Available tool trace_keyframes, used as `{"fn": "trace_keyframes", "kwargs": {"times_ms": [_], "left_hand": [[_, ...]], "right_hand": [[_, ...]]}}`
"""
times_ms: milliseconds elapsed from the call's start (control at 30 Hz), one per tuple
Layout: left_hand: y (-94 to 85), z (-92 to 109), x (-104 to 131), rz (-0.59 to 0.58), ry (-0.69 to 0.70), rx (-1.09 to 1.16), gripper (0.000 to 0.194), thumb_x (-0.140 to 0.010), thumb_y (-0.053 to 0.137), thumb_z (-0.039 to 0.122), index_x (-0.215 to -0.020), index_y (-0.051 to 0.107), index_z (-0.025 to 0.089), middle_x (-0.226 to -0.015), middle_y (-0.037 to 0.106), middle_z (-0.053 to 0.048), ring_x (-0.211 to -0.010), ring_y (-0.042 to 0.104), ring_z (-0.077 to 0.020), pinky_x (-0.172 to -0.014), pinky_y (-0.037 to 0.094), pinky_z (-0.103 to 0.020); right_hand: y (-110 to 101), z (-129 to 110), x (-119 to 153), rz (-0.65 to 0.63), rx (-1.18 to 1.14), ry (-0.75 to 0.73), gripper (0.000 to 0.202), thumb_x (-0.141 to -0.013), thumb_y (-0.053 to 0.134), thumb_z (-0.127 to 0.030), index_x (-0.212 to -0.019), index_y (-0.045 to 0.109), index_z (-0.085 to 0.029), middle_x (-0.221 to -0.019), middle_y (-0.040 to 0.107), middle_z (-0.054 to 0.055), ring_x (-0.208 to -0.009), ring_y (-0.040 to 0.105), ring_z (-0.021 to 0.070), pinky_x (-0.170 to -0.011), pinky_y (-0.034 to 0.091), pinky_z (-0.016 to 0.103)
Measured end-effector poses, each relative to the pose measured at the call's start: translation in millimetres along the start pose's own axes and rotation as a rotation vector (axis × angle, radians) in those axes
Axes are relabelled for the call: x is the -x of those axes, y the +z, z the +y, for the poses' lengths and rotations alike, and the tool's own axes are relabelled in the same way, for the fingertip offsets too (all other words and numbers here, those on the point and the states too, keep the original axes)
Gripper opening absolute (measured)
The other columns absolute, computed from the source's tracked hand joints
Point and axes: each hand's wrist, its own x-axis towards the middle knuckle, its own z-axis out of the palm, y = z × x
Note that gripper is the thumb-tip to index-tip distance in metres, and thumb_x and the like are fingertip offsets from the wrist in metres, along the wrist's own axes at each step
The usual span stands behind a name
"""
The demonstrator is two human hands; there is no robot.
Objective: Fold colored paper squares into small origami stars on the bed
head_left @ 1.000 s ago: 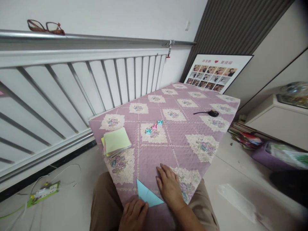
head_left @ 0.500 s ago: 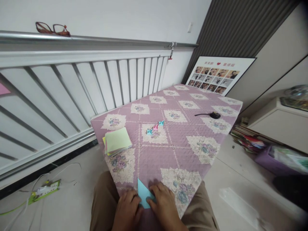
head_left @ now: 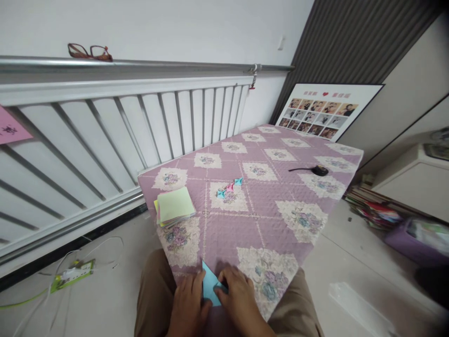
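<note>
A sheet of light blue paper (head_left: 209, 283), folded to a triangle-like shape, lies at the near edge of the table, its point facing away from me. My left hand (head_left: 188, 299) holds it down along its left edge, fingers together. On the other side, my right hand (head_left: 240, 297) pinches the right corner between thumb and fingers. Part of the paper is hidden under both hands. Farther up the cloth sit three small folded paper pieces in a slanting row: a blue one (head_left: 220, 193), a pink one (head_left: 229, 187) and another blue one (head_left: 238, 181).
A stack of coloured square paper (head_left: 176, 206) lies at the table's left side. Flowered purple cloth (head_left: 224, 234) covers the table. Toward the right is a black object with a cord (head_left: 320, 171). A radiator (head_left: 168, 121) runs along the left; a photo board (head_left: 326, 110) leans behind.
The whole view has shifted slightly, with the scene moving right and down. My left hand's fingers have moved up along the paper's left edge. The right hand still pinches its corner.
</note>
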Motion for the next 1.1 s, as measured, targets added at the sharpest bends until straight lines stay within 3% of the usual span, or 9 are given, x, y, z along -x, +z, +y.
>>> {"fn": "trace_keyframes", "kwargs": {"times_ms": [133, 267, 433, 500, 600, 667, 833, 1100], "left_hand": [[10.1, -7, 0, 0.039, 0.015, 0.037, 0.066, -0.074, 0.047, 0.022, -0.139, 0.039, 0.011, -0.135, 0.048, -0.016, -0.124, 0.041, -0.0314, -0.102, 0.029, -0.046], [7.7, -6, 0, 0.061, 0.006, 0.144, 0.071, -0.071, 0.048, 0.02, -0.14, 0.036, 0.01, -0.135, 0.048, -0.017, -0.122, 0.043, -0.0317, -0.103, 0.029, -0.046], [-7.9, -1, -5, 0.043, -0.007, 0.535, 0.082, -0.067, 0.054, 0.019, -0.143, 0.026, 0.008, -0.116, 0.06, -0.015, -0.103, 0.055, -0.0262, -0.094, 0.038, -0.039], [-15.2, 3, -8, -0.039, 0.015, 0.758, 0.076, -0.067, 0.054, 0.018, -0.139, 0.034, 0.01, -0.109, 0.064, -0.011, -0.095, 0.058, -0.0232, -0.088, 0.042, -0.035], [-24.6, 9, -12, -0.189, 0.097, 0.98, 0.043, -0.07, 0.052, 0.019, -0.111, 0.061, 0.012, -0.097, 0.068, -0.006, -0.091, 0.059, -0.0221, -0.085, 0.043, -0.032], [-28.1, 14, -12, -0.241, 0.131, 1.023, 0.029, -0.073, 0.053, 0.02, -0.097, 0.068, 0.013, -0.093, 0.069, -0.004, -0.092, 0.06, -0.0226, -0.086, 0.043, -0.032], [-26.2, 20, -8, -0.248, 0.139, 1.034, 0.026, -0.077, 0.058, 0.029, -0.096, 0.071, 0.016, -0.093, 0.07, -0.003, -0.094, 0.06, -0.0236, -0.09, 0.042, -0.033], [-26.2, 25, 0, -0.108, 0.067, 0.993, 0.023, -0.078, 0.059, 0.036, -0.086, 0.073, 0.02, -0.088, 0.072, -0.002, -0.09, 0.062, -0.022, -0.088, 0.045, -0.032]], "right_hand": [[2, -1, 5, -0.01, -0.038, -0.004, 0.016, -0.071, 0.06, -0.011, -0.079, 0.057, -0.024, -0.082, 0.066, -0.003, -0.087, 0.059, 0.0203, -0.079, 0.03, 0.035], [7, 2, 8, -0.011, -0.097, -0.041, 0.012, -0.073, 0.059, -0.012, -0.078, 0.055, -0.023, -0.077, 0.064, -0.002, -0.079, 0.06, 0.0191, -0.08, 0.034, 0.036], [-2, 4, 4, -0.019, -0.313, -0.105, 0.014, -0.072, 0.055, -0.01, -0.076, 0.048, -0.022, -0.073, 0.056, -0.003, -0.072, 0.056, 0.0158, -0.071, 0.04, 0.028], [-14, 2, 4, -0.028, -0.38, -0.128, 0.015, -0.071, 0.054, -0.009, -0.077, 0.048, -0.021, -0.074, 0.055, -0.003, -0.072, 0.055, 0.0152, -0.07, 0.041, 0.027], [-33, -4, 7, -0.022, -0.372, -0.177, 0.015, -0.072, 0.055, -0.008, -0.077, 0.049, -0.021, -0.076, 0.056, -0.002, -0.075, 0.055, 0.0159, -0.07, 0.042, 0.028], [-44, -8, 10, 0.002, -0.321, -0.222, 0.015, -0.072, 0.056, -0.008, -0.076, 0.049, -0.021, -0.075, 0.056, -0.001, -0.075, 0.055, 0.0166, -0.069, 0.042, 0.028], [-65, -13, 18, 0.106, -0.173, -0.385, 0.015, -0.077, 0.06, -0.01, -0.079, 0.052, -0.022, -0.073, 0.057, -0.002, -0.072, 0.055, 0.0169, -0.065, 0.042, 0.028], [-97, -16, 24, 0.368, 0.078, -0.682, 0.014, -0.085, 0.058, -0.018, -0.098, 0.06, -0.023, -0.089, 0.066, 0.003, -0.081, 0.059, 0.0179, -0.074, 0.045, 0.033]]}}
